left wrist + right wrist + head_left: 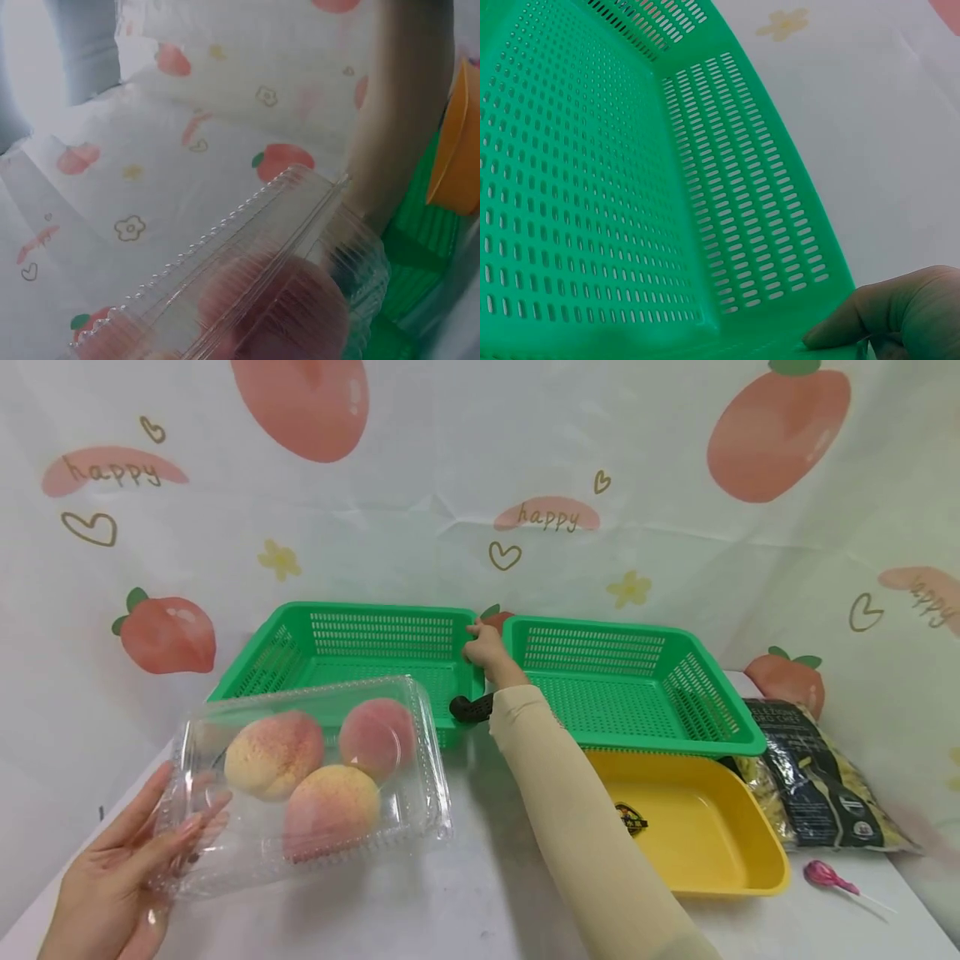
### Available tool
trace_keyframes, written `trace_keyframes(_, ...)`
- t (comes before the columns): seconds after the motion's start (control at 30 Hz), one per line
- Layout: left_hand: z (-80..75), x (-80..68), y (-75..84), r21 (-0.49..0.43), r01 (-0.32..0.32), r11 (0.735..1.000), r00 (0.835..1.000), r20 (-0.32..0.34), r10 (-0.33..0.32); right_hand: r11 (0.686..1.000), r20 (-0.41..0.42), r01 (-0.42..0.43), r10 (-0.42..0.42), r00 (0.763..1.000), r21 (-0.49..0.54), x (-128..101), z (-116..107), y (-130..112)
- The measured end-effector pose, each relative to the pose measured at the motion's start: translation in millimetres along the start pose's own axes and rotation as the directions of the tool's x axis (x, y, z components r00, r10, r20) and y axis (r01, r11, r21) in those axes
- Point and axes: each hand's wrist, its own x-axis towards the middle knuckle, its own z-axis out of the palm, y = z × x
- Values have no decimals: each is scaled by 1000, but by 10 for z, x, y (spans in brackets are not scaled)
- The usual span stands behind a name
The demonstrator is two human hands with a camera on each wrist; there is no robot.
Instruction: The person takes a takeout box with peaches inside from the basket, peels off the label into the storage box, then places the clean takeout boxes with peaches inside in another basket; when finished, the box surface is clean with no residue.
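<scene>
**Peach box in the left hand, right hand on the basket rims**

The clear plastic clamshell box (307, 781) is shut and holds three round peaches (330, 810), yellow shading to pink, packed close together under its ribbed, see-through lid. It is held tilted above the white table (465, 893), at the near left, just in front of the left green perforated plastic basket (352, 647). The left hand (123, 868) supports the box from its left end: the long fingers (191, 827) lie nearly straight along the box's underside and side wall, seen partly through the plastic, with the palm open beneath it. The left wrist view shows the lid's ridged edge and a pink fruit blurred behind it.

The right hand (487, 652), in a beige sleeve (577, 810), reaches across to where the two baskets meet. Its fingers curl over the rim at the near corner of the right green perforated plastic basket (630, 685); the right wrist view shows a fingertip pressed on that rim. A shallow yellow plastic tray (697, 827) sits in front of this basket.
</scene>
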Motion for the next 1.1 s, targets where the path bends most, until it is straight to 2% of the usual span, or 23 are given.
trace_keyframes(0.1,136,194,112,14,-26,1000,999,19,26,1000,5,-3,3,1000,2,5,-1,1)
trace_keyframes(0.17,223,351,167,-14,-32,999,998,54,33,1000,-1,-2,2,1000,2,12,-3,1)
trace_keyframes(0.2,271,436,193,0,-27,1000,998,48,27,1000,-4,-2,2,1000,3,14,-5,2)
trace_keyframes(0.27,337,610,231,-2,-2,1000,998,57,2,1000,-13,-1,1,1000,1,20,-6,5)
trace_keyframes(0.4,412,919,302,71,68,995,997,38,-70,1000,-5,2,-2,1000,-13,44,-2,16)
trace_keyframes(0.6,497,1317,398,201,107,974,993,27,-115,1000,12,9,-8,1000,-18,76,8,27)
trace_keyframes(0.73,596,1558,443,313,158,936,987,-52,-150,1000,11,14,-14,1000,-9,70,-1,29)
trace_keyframes(0.87,666,1785,438,421,244,874,970,-122,-212,1000,-7,16,-16,1000,7,54,-7,30)
trace_keyframes(0.9,673,1831,428,471,266,841,964,-143,-224,1000,-8,13,-13,1000,11,50,-5,30)
trace_keyframes(0.93,675,1869,413,497,279,821,960,-150,-235,1000,-8,9,-9,1000,12,46,-2,30)
trace_keyframes(1.03,652,1968,352,566,296,769,955,-168,-244,1000,-3,-6,6,1000,12,44,11,33)
trace_keyframes(1.1,632,2021,307,590,304,748,952,-169,-254,1000,-3,-10,10,1000,7,45,19,31)
